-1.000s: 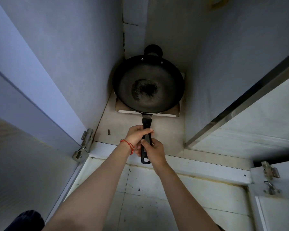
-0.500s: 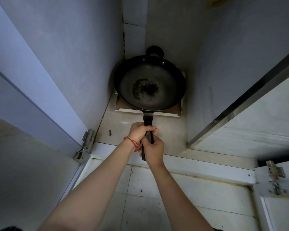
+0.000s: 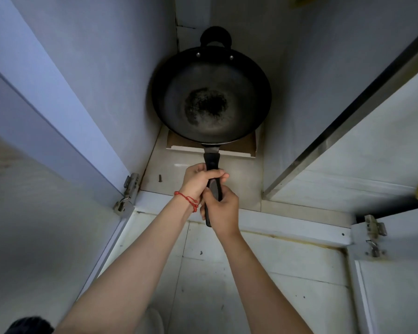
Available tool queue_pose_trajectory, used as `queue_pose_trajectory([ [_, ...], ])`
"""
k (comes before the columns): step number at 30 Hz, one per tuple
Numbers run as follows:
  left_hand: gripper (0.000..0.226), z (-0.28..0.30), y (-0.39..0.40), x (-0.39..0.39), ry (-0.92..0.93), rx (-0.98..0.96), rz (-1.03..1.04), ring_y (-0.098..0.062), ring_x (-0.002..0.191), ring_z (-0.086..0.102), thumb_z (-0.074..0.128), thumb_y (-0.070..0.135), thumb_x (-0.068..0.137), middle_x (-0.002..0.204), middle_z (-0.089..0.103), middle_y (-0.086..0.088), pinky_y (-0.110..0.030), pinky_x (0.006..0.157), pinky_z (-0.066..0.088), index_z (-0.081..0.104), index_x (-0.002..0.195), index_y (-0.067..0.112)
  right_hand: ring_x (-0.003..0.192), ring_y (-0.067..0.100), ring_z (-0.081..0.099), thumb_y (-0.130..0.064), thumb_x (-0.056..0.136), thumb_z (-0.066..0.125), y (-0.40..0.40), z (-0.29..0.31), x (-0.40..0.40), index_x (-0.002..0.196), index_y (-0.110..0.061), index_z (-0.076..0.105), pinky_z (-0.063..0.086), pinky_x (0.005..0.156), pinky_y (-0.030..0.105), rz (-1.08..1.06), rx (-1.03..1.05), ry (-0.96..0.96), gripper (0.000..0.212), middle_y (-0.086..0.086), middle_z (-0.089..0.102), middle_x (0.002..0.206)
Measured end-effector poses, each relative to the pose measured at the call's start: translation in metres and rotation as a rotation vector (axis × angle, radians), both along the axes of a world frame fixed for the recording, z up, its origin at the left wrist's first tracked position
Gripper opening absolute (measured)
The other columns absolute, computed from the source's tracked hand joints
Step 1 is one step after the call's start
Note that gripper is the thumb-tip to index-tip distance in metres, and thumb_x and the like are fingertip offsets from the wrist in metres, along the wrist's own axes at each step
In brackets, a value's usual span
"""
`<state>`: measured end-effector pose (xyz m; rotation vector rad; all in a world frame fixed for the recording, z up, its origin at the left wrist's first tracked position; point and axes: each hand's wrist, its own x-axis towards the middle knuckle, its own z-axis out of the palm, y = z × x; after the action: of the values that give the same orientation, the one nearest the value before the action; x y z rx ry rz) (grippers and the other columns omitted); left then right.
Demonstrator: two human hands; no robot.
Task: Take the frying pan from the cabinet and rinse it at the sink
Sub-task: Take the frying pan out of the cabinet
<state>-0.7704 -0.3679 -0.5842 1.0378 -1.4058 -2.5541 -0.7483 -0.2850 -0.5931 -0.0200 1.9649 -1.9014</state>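
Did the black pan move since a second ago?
Yes. The frying pan has lifted toward the camera: it now hides more of the board under it, gripped by the left hand and right hand.

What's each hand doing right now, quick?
Left hand: closed around the frying pan handle, nearer the pan.
Right hand: closed around the same handle, nearer its end.
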Motion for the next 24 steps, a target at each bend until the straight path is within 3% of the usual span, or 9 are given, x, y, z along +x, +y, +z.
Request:
queue_pose_trajectory([
  [18, 0.009, 0.128, 0.058, 0.111, -0.281, 0.111, 0.094, -0.013, 0.050, 0.067, 0.060, -0.013, 0.076, 0.051, 0.068, -0.007, -0.020, 0.055, 0.056, 0.060, 0.072, -0.004, 0.032, 0.016, 0.044, -0.006, 0.084, 0.054, 0.059, 0.129, 0.109, 0.065, -0.007, 0.045, 0.036, 0.038, 0.023, 0.066, 0.178, -0.257, 0.021, 0.006, 0.049, 0.046],
  [24, 0.011, 0.187, 0.079, 0.153, -0.340, 0.123, 0.093, -0.013, 0.050, 0.065, 0.059, -0.012, 0.076, 0.053, 0.069, -0.008, -0.019, 0.055, 0.055, 0.062, 0.069, -0.004, 0.048, 0.026, 0.049, -0.025, 0.073, 0.055, 0.080, 0.182, 0.152, 0.061, -0.018, 0.047, 0.040, 0.049, 0.029, 0.093, 0.261, -0.262, 0.016, 0.010, 0.054, 0.056],
])
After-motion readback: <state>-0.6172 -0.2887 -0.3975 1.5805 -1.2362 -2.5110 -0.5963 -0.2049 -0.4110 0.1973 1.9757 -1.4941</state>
